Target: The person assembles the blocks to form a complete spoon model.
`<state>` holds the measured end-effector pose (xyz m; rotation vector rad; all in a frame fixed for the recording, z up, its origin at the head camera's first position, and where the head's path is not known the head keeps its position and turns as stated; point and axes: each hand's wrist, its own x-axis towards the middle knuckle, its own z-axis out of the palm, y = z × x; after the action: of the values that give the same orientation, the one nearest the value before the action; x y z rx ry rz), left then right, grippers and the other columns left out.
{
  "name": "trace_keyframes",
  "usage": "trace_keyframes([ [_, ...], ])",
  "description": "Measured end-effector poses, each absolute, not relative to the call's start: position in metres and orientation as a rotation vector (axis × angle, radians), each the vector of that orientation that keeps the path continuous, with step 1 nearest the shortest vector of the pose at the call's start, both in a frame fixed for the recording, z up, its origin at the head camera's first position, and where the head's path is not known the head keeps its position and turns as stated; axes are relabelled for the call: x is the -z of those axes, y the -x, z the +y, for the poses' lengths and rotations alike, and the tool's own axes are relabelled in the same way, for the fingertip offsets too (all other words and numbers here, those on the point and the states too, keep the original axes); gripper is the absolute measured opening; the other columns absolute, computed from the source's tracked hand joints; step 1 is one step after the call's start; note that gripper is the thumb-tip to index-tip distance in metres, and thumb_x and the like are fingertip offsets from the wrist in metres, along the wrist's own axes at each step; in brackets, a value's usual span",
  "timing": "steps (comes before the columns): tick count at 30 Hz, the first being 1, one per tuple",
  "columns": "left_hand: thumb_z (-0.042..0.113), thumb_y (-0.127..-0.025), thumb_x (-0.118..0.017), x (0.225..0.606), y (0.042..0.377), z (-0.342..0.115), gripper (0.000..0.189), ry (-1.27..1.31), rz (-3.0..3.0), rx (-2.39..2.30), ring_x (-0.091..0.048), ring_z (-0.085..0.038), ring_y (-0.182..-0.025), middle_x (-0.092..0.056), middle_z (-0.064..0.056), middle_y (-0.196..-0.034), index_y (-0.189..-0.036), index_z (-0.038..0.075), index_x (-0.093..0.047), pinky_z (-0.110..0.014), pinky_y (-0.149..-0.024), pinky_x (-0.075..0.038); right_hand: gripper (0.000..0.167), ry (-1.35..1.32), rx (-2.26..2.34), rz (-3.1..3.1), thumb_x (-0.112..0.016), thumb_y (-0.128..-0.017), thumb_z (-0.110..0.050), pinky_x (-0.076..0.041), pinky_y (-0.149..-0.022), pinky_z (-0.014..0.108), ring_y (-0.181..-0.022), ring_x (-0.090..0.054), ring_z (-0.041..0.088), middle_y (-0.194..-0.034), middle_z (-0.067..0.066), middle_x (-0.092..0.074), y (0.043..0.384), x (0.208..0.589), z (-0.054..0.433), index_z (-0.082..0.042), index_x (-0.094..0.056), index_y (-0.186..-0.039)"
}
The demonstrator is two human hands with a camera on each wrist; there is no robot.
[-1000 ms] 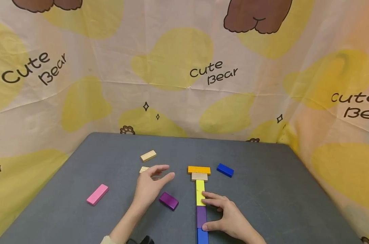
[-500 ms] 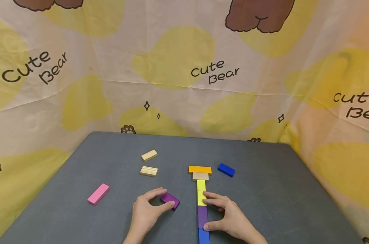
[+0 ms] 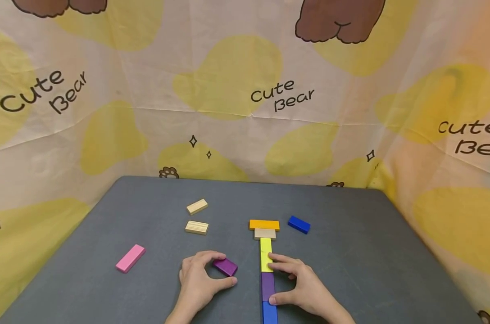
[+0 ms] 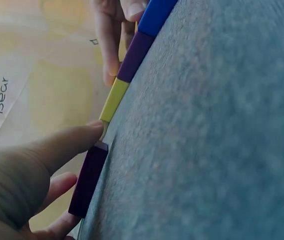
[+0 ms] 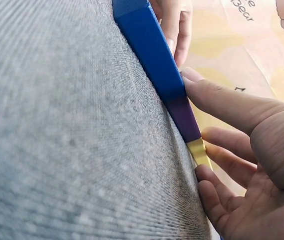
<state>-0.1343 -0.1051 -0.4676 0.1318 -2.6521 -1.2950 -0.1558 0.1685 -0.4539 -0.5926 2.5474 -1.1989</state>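
My left hand (image 3: pixel 200 279) curves around a purple block (image 3: pixel 225 267) lying on the grey table. Its index fingertip meets the block's far corner, while the thumb sits just off the near end. The left wrist view shows that purple block (image 4: pixel 88 180) between thumb and fingers. On the right, my right hand (image 3: pixel 303 288) rests along a row of blocks: fingertips against the yellow block (image 3: pixel 265 252), thumb at the seam between a violet block (image 3: pixel 268 286) and a blue block (image 3: pixel 269 311). A beige block (image 3: pixel 265 234) and an orange block (image 3: pixel 264 224) lie crosswise at the row's far end.
Two plain wooden blocks, the farther (image 3: pixel 197 206) and the nearer (image 3: pixel 197 227), lie at the back left. A pink block (image 3: pixel 130 258) lies left, and a loose blue block (image 3: pixel 299 224) right of the orange one. A printed cloth (image 3: pixel 237 135) hangs behind the table.
My left hand came toward me from near the wooden blocks to the purple block, and its thumb slid off the block's top to its near side. The right hand has stayed in place.
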Motion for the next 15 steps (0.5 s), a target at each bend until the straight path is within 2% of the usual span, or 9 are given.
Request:
trace_keyframes([
  [8,0.034,-0.055,-0.097,0.4658,0.1351,-0.103,0.048,-0.17,-2.644,1.27,-0.039,-0.032,-0.11,-0.062,0.0,-0.11,-0.097,0.026,-0.074,-0.055,-0.091,-0.025,0.067,0.609,1.207,2.552,-0.086,-0.071,-0.048,-0.045,-0.088,0.039,-0.119,-0.044,0.023,-0.145,-0.011,-0.047,0.1564,0.4541,0.1678,-0.025,-0.066,-0.13],
  [15,0.03,-0.06,-0.096,0.4673,0.1364,-0.1089,0.04,-0.103,-2.607,1.298,-0.044,-0.028,-0.106,-0.066,0.003,-0.11,-0.095,0.024,-0.077,-0.052,-0.092,-0.03,0.068,0.596,1.199,2.554,-0.086,-0.07,-0.049,-0.045,-0.089,0.037,-0.12,-0.044,0.023,-0.144,-0.011,-0.047,0.1548,0.4532,0.1684,-0.025,-0.066,-0.13],
])
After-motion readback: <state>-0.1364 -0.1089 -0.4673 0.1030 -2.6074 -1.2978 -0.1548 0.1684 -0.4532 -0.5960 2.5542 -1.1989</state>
